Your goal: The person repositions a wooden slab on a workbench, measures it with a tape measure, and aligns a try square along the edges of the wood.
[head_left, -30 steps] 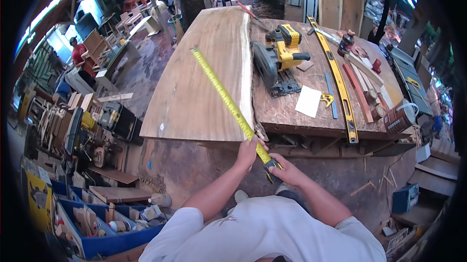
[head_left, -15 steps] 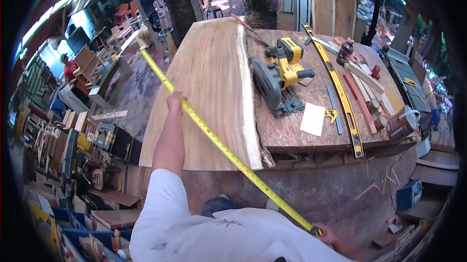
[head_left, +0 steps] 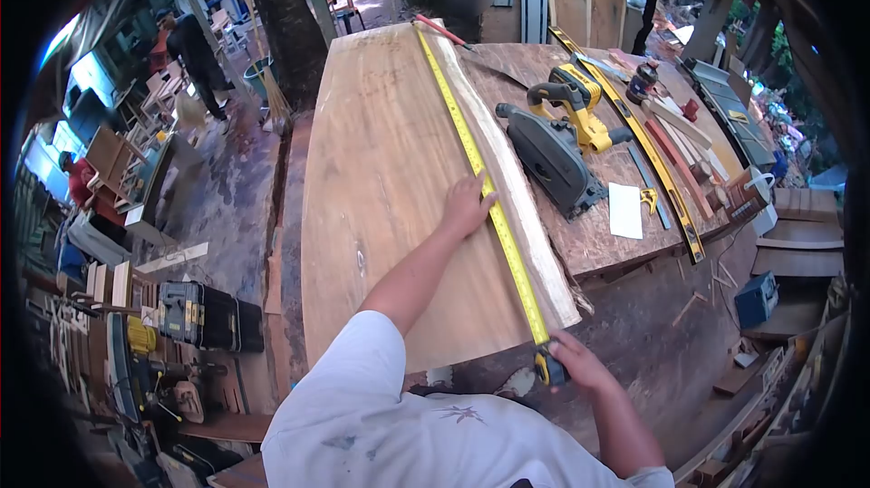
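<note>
A long yellow tape measure blade runs lengthwise over a wide wooden slab, close to its pale bark-side edge. At about mid-length, my left hand grips the blade by its left side, low over the wood. My right hand is closed around the black-and-yellow tape measure case, just off the slab's near end. The far tip of the blade is at the slab's far end, beside a red-handled saw; whether it is hooked there is too small to tell.
Right of the slab, a worktable carries a yellow cordless circular saw, a long yellow spirit level, white paper and wood strips. A black toolbox stands on the left. Two people are in the left background.
The blade has swung from slanting left past the slab to lying along its right side. My left hand moved right, my right hand up and left to the near end. The view shifted.
</note>
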`<state>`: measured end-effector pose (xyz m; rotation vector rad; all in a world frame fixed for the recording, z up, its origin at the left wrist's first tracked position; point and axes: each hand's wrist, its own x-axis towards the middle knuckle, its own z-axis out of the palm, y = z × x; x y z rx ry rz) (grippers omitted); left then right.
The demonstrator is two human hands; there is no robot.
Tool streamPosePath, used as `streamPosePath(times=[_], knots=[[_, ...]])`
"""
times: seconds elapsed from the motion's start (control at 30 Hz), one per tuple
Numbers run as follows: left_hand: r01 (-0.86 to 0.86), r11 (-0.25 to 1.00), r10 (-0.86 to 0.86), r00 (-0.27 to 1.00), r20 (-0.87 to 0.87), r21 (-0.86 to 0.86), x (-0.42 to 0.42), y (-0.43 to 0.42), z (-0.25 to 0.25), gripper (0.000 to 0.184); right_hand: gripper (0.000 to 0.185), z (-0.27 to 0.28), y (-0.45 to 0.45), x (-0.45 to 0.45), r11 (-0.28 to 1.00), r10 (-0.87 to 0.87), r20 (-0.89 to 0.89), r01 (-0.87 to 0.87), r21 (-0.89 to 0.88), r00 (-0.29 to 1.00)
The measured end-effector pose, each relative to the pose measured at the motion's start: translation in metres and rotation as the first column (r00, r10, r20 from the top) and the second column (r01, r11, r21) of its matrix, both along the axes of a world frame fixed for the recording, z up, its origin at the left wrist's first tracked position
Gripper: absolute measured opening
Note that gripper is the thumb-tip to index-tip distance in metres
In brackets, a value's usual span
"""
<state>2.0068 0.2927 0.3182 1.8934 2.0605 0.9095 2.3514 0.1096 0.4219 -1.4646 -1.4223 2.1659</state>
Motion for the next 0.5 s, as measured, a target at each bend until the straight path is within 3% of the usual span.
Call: streamPosePath(times=[0.2,0.37,0.5], knots=[[0.065,0.998,-0.065,0.997,0.028,-0.008,-0.001,-0.012,0.006,0.066,0.044,0.003,0.029,-0.068,0.993,-0.120,0.007,0.120,0.004,0.993],[0.086,0.994,-0.087,0.996,-0.019,-0.074,0.001,-0.013,0.012,0.064,0.042,-0.003,0.025,-0.066,0.991,-0.127,0.004,0.127,0.037,0.992],[0.085,0.986,-0.099,0.991,-0.091,-0.140,0.005,-0.010,0.017,0.063,0.047,-0.002,0.013,-0.048,0.991,-0.118,0.106,0.111,0.071,0.987]])
